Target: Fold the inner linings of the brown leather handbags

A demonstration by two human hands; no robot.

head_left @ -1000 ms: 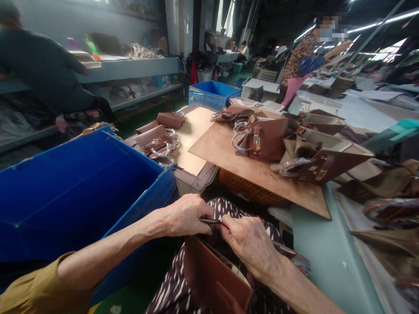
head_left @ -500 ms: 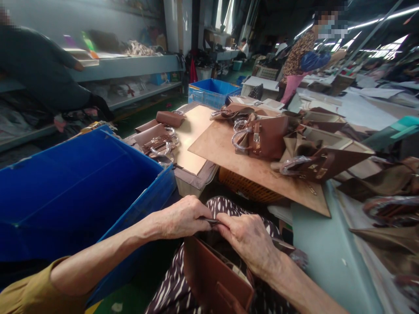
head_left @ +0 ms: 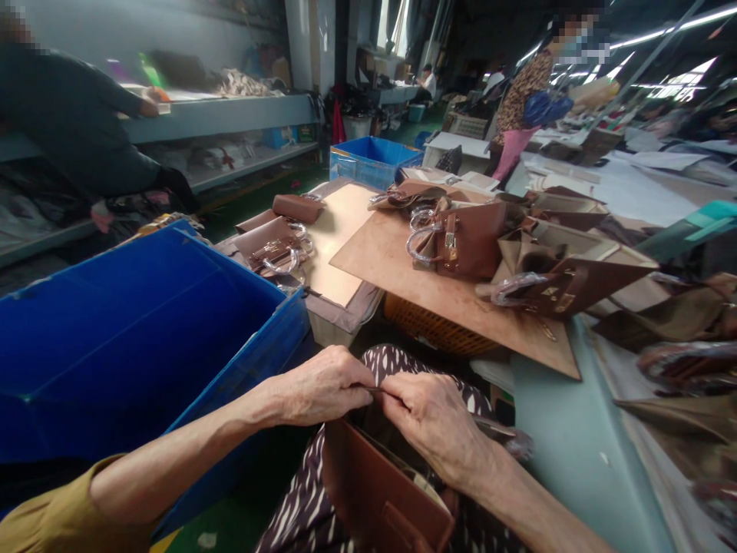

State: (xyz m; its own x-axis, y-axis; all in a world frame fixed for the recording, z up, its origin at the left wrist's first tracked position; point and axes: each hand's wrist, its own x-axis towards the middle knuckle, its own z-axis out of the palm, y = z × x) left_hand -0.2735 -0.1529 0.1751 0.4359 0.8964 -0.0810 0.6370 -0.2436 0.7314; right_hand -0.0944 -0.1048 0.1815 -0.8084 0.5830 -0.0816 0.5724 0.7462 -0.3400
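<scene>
Our hands [head_left: 328,390] meet, pinching a dark strip [head_left: 374,389] by the bag [head_left: 362,480]. We judge it unfinished; another bag [head_left: 480,242] stands on the board [head_left: 391,257].

brn board [head_left: 374,253] | brn bag [head_left: 477,240] upright on it | rear pile [head_left: 408,198] prob. too

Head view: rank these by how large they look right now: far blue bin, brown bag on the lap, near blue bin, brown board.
1. near blue bin
2. brown board, partly covered
3. brown bag on the lap, cut off by the frame
4. far blue bin
</scene>
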